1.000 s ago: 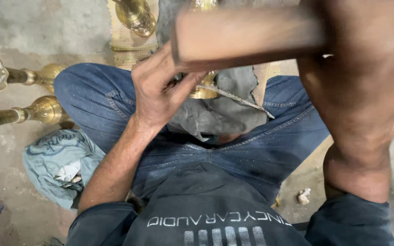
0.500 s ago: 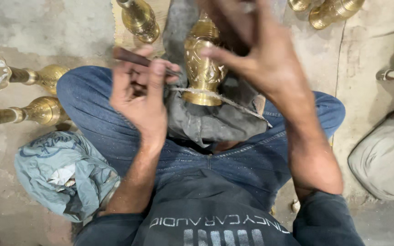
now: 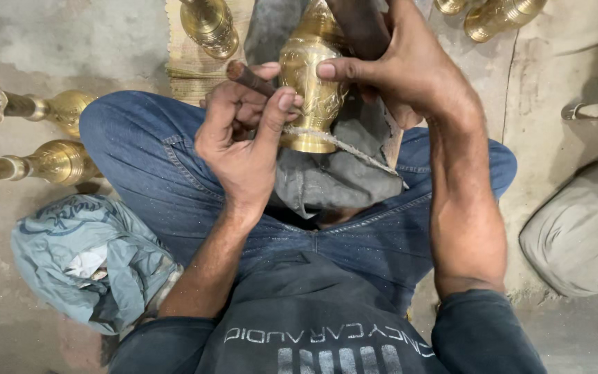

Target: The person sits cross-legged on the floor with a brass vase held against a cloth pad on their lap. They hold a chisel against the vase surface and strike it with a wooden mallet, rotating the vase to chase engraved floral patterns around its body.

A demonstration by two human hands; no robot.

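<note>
Gripping a thin punch (image 3: 249,77), the left hand (image 3: 243,142) touches the upright brass vase (image 3: 311,93); the right hand (image 3: 403,66) clasps its far-right side.

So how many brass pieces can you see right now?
6: one vase between both hands, one top centre on the mat, two at left, two top right. Others may lie outside the frame.

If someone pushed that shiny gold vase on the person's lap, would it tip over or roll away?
The vase would probably tip easily: it narrows to a small foot and rests on soft grey cloth, not a flat floor. Its round belly suggests it would roll once down. It looks like stiff, polished metal, so likely heavy and a bit slippery; the left hand and right hand both steady it.
</note>
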